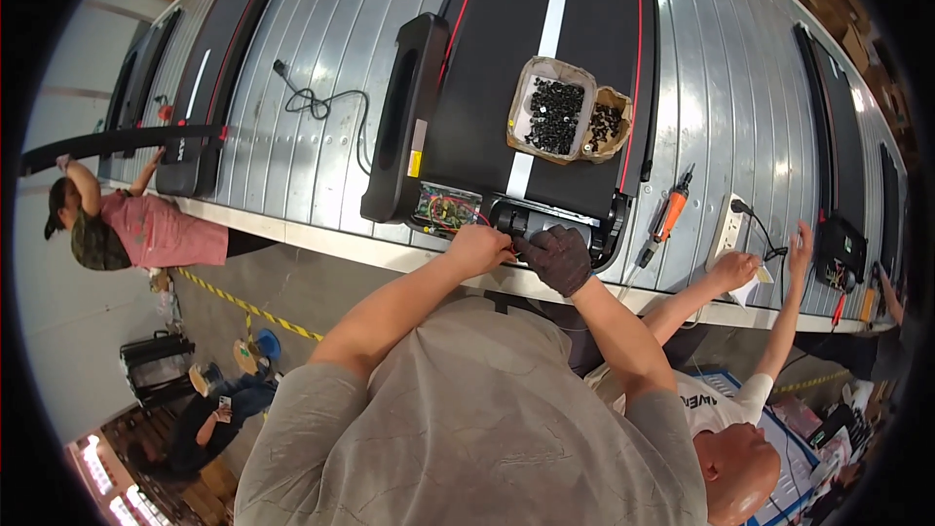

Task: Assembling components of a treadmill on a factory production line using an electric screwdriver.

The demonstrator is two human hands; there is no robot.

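Note:
Before me lies a black treadmill [487, 107] with its front end uncovered, showing a green circuit board [448, 208] and a dark motor bay [596, 234]. My bare left hand [477, 251] is at the front edge, just below the board, fingers pinched together near thin red wires [484, 220]. Close beside it, my right hand [557, 261], in a dark glove, has its fingers curled over the edge of the bay. Both sets of fingertips meet around a small reddish piece, apparently wire; its exact kind is hidden by the fingers.
On the belt stand two boxes [513, 117] of black screws. An orange electric screwdriver [672, 212] lies to the right, near a white power strip [727, 234] and a co-worker's hands [735, 271]. A black cord [331, 97] lies left; another person [146, 224] holds a long black part.

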